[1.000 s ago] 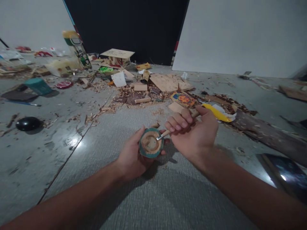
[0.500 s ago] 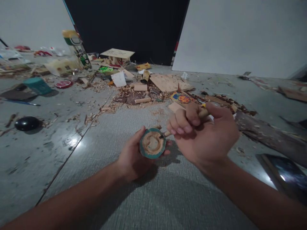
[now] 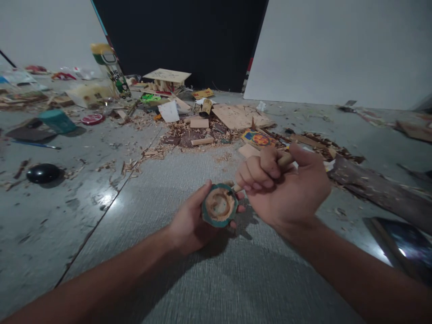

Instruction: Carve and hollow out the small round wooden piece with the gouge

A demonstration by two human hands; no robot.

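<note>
My left hand point(image 3: 192, 222) is wrapped around a small teal-rimmed wooden bowl point(image 3: 208, 219), its fingertips showing at the far right side. The bowl has a hollowed, pale brown inside with a ring-shaped groove, and it faces up toward me. My right hand point(image 3: 286, 189) is closed around a thin wooden-handled tool point(image 3: 285, 159) whose lower end is dark. That dark tip meets the bowl's upper right rim; whether it is a blade or bristles, I cannot tell. A short wooden piece point(image 3: 230, 183) shows just behind the bowl, mostly hidden.
Wood shavings and offcuts point(image 3: 199, 123) lie ahead, near a plywood sheet point(image 3: 239, 116). Leftward are a black oval object point(image 3: 43, 173), a teal container point(image 3: 58, 121), a red lid point(image 3: 92, 119) and a bottle point(image 3: 113, 72). A dark tablet-like device point(image 3: 401, 243) lies at right.
The bowl has turned and tilted slightly in my left hand. My right hand has shifted a little left, bringing the tool's tip against the bowl's upper right rim. The view has drifted slightly.
</note>
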